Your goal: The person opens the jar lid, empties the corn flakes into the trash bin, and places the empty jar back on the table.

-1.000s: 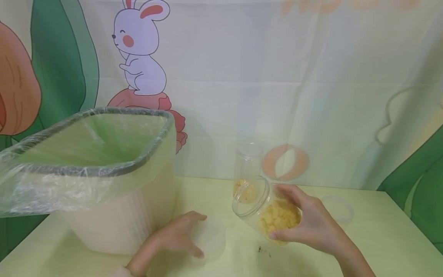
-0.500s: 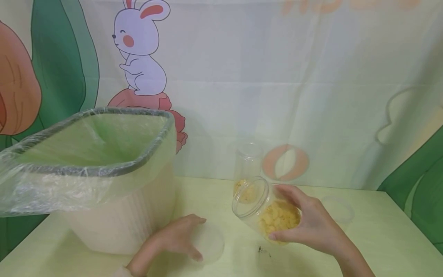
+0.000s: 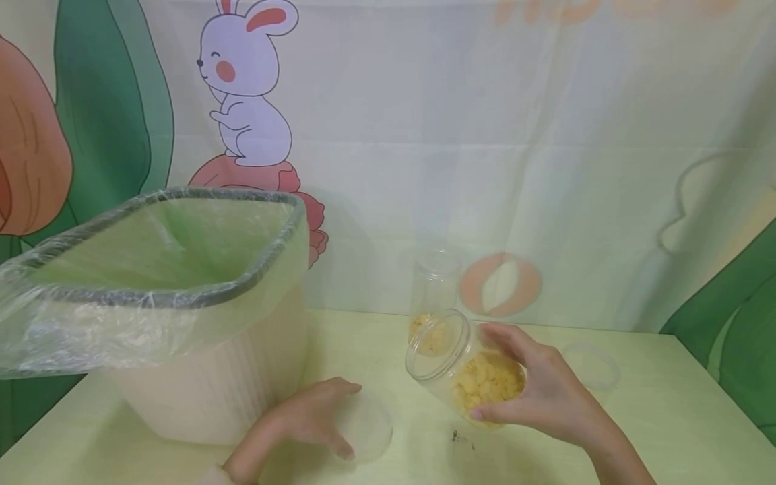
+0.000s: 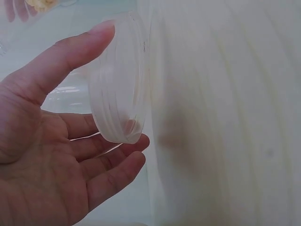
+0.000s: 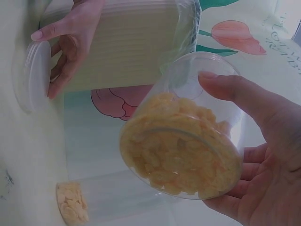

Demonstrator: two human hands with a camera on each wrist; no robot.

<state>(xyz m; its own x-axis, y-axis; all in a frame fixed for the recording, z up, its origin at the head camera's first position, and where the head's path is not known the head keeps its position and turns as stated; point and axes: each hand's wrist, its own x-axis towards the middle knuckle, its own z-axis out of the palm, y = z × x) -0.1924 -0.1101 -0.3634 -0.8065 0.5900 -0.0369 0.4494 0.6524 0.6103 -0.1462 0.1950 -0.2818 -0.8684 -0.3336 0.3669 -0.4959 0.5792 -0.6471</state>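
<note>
My left hand (image 3: 309, 416) grips a translucent round lid (image 4: 117, 84) by its rim, thumb on one side and fingers on the other, low over the table beside the bin. My right hand (image 3: 542, 387) holds a clear plastic jar (image 5: 186, 80) around its body, the thumb across its near side. That jar is uncapped and tips toward the left, its mouth facing the lid. Yellow flake-like pieces (image 5: 178, 150) lie gathered at its bottom end. Behind it stands a second clear jar (image 3: 434, 289) with fewer yellow pieces in its base.
A large pale bin (image 3: 212, 377) lined with a clear plastic bag stands at the left. Another clear ring-shaped lid (image 3: 615, 370) lies right of my right hand. Dark marks (image 3: 463, 440) show on the pale green table (image 3: 691, 417). A printed curtain (image 3: 388, 87) hangs behind.
The lid in my left hand has tilted slightly and its outline looks a little smaller. My left hand has dipped a touch. My right hand and its jar stay almost still.
</note>
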